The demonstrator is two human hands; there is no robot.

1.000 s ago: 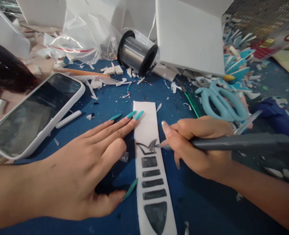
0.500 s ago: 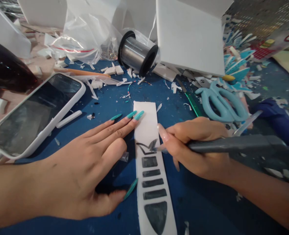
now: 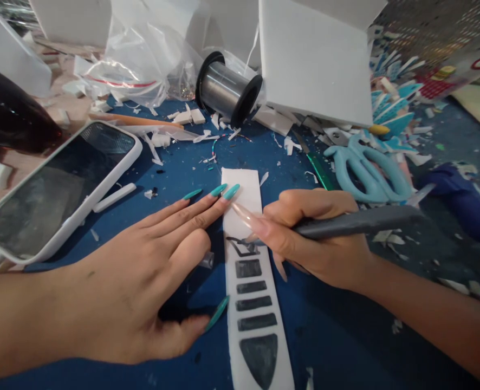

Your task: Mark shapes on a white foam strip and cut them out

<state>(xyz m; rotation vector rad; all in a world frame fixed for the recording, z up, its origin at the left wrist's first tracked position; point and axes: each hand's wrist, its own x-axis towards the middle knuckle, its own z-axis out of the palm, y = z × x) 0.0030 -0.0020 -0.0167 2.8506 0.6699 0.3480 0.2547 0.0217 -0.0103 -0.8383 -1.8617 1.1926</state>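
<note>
A long white foam strip (image 3: 248, 303) lies on the blue mat, with several dark grey painted bars and a shield shape on it. My left hand (image 3: 142, 281) lies flat beside it, fingers stretched out, teal nail tips pressing the strip's left edge. My right hand (image 3: 309, 238) is closed round a grey marker (image 3: 354, 222). The marker's tip rests on a V-shaped outline (image 3: 242, 246) above the bars, partly hidden by my fingers.
A phone in a white case (image 3: 57, 189) lies at the left. A black spool (image 3: 227, 89), plastic bags (image 3: 142, 54) and a white foam block (image 3: 313, 59) stand behind. Light blue scissors (image 3: 365, 168), a green-handled tool (image 3: 321, 173) and foam scraps sit at the right.
My right hand has slid left over the strip, bringing the marker tip from the outline's right end toward its middle. My left hand has stayed put.
</note>
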